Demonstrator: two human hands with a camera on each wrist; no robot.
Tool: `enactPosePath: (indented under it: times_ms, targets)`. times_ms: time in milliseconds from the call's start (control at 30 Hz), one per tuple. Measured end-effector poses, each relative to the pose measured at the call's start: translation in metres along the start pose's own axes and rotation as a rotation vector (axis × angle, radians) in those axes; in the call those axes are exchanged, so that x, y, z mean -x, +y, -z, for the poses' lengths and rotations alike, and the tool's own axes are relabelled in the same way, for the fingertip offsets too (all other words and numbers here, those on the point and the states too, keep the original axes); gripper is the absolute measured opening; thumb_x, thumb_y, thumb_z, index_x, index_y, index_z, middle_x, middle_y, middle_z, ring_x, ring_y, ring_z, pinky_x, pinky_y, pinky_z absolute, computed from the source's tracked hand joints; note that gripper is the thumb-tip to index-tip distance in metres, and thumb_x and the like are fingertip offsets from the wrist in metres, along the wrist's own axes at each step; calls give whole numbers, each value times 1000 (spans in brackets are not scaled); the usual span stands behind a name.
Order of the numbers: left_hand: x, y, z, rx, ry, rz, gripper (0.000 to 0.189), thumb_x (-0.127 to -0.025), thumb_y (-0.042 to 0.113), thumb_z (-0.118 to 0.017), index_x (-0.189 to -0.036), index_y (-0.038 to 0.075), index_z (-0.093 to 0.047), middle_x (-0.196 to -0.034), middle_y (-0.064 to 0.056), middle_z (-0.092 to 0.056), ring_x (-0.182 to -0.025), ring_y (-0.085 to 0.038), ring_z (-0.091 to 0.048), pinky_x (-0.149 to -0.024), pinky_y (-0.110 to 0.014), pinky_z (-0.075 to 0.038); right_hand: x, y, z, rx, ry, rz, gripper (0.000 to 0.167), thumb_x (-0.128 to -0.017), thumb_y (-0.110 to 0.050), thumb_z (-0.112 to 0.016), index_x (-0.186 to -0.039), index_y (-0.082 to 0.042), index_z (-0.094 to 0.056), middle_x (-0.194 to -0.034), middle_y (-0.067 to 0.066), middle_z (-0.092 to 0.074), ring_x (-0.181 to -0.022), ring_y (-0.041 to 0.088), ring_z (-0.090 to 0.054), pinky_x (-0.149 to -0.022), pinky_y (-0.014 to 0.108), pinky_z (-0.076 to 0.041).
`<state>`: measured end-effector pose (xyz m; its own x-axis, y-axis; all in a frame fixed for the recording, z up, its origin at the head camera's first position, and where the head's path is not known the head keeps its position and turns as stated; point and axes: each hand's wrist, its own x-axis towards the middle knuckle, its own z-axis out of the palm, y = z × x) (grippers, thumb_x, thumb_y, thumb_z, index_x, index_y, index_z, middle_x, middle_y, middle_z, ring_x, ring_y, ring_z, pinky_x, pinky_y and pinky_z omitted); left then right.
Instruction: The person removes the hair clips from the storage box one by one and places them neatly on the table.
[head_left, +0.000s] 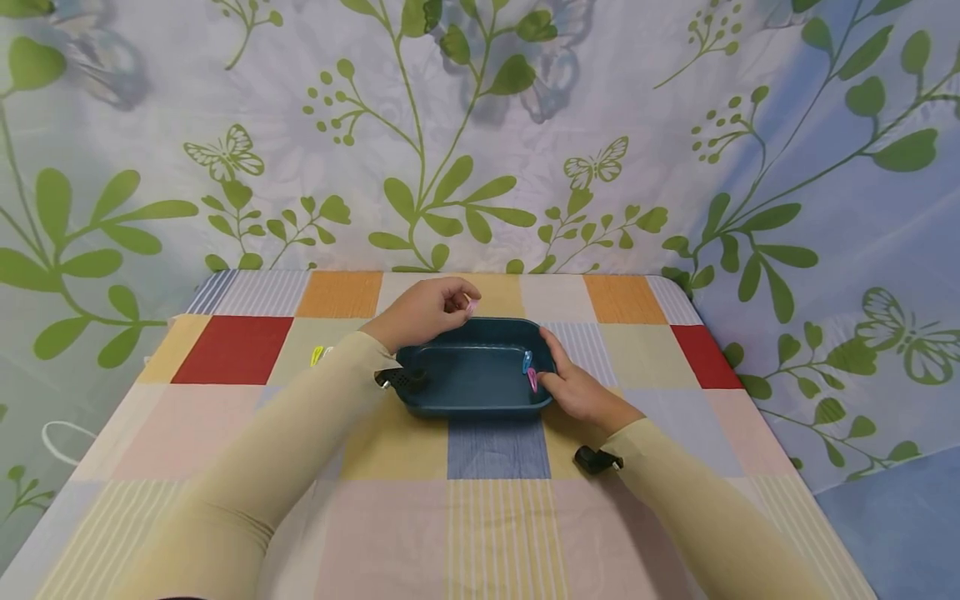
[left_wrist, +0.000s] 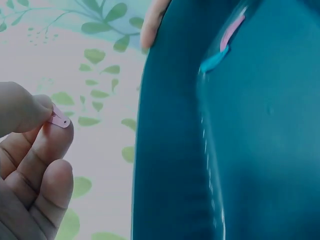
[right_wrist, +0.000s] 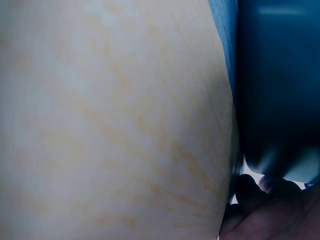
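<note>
Between thumb and forefinger, my left hand pinches a small pink hair clip over the far side of a dark teal rectangular tray. My right hand grips the tray's right end, thumb over the rim and fingers along the outer wall. Inside the tray, near that end, lie a blue hair clip and a brighter pink hair clip, close together. The left wrist view shows both clips along the edge of the tray floor. In the right wrist view, the right hand's fingers appear dark below the tray wall.
A yellow clip and a whitish one lie on the table left of the tray, partly behind the left sleeve. A patchwork cloth covers the table. Behind it hangs a leaf-patterned curtain. A white loop shows at the left.
</note>
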<state>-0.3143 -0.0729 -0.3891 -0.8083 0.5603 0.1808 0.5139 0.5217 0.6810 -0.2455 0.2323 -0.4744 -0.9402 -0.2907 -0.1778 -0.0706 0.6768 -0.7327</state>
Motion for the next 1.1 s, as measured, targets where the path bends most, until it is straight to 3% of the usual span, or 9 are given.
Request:
enactPosePath:
  times_ms: [367, 500, 667, 767, 933, 1100]
  targets:
    - [52, -43, 51, 43, 64, 139, 25, -103, 17, -67, -128, 10, -68, -104, -9, -71, -93, -21, -66, -80, -27, -53, -1, -5, -1, -7, -2, 18, 80, -106, -24, -46, -170, -32, 2, -173, 23, -20, -155, 47, -30, -125, 66, -23]
    - [75, -66, 67, 41, 88, 205, 28, -104, 16, -66, -130, 7, -66, -107, -15, -72, -94, -22, -67, -79, -23, -53, -1, -5, 0, -6, -5, 10, 80, -106, -24, -46, -170, -30, 2, -174, 23, -18, -156, 48, -28, -125, 66, -22]
    - [109, -99, 83, -10, 94, 313, 31, -104, 22, -65, -133, 9, -66, -114, -13, -73, -102, -23, -69, -87, -29, -56, -1, -7, 2, -18, -13, 13, 82, -106, -23, -47, -170, -28, 4, -174, 24, -17, -157, 48, -25, -126, 66, -21]
    - [127, -118, 91, -13, 101, 382, 34, -104, 21, -66, -135, 7, -65, -115, -14, -72, -105, -26, -67, -86, -25, -55, -1, -9, 3, -14, -14, 8, 83, -106, -23, -47, -170, -28, 4, -174, 24, -16, -157, 49, -25, -126, 66, -21]
    - [153, -144, 99, -27, 119, 527, 39, -103, 21, -68, -138, 6, -63, -112, -13, -70, -96, -26, -65, -75, -24, -54, -3, -11, 2, -6, -26, 10, 83, -106, -24, -48, -170, -28, 5, -175, 24, -14, -158, 49, -23, -126, 67, -19]
    - [166, -164, 99, -37, 103, 579, 41, -102, 25, -69, -139, 8, -64, -110, -11, -72, -91, -24, -63, -71, -26, -53, -3, -9, 1, 15, -30, 3, 82, -107, -24, -47, -170, -29, 5, -175, 24, -13, -158, 49, -21, -126, 67, -19]
